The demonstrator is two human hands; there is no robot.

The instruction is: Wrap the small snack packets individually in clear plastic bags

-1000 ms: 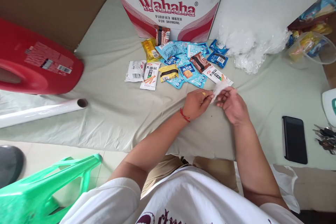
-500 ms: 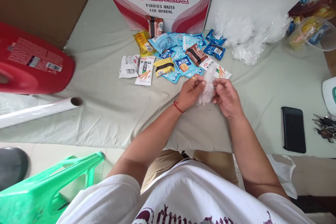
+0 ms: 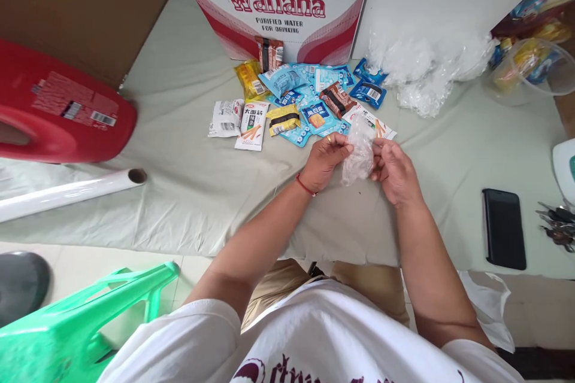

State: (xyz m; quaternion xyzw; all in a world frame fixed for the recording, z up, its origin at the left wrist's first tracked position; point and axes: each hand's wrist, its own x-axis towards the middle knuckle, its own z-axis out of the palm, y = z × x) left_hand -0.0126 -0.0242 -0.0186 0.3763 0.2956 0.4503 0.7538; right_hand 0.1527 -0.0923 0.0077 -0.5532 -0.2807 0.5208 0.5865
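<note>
A crumpled piece of clear plastic film point(image 3: 359, 155) hangs between my hands, just in front of a pile of snack packets. My left hand point(image 3: 327, 161) pinches its left side between thumb and fingers. On the other side, my right hand point(image 3: 396, 170) has its fingertips closed on the film's right edge. Beyond them lie light blue packets point(image 3: 320, 116), a yellow packet point(image 3: 284, 119), brown packets point(image 3: 336, 99) and a white packet point(image 3: 252, 125). Part of another white packet point(image 3: 384, 127) is covered by the film and my right hand.
A Wahaha carton point(image 3: 287, 12) stands behind the packets, with bunched clear plastic point(image 3: 426, 72) to its right. A red jug point(image 3: 67, 108) and a film roll point(image 3: 72, 191) lie left; a phone point(image 3: 504, 228) and keys point(image 3: 559, 224) lie right.
My hands have moved slightly apart, and the plastic film between them is spread a little wider. The view has shifted slightly.
</note>
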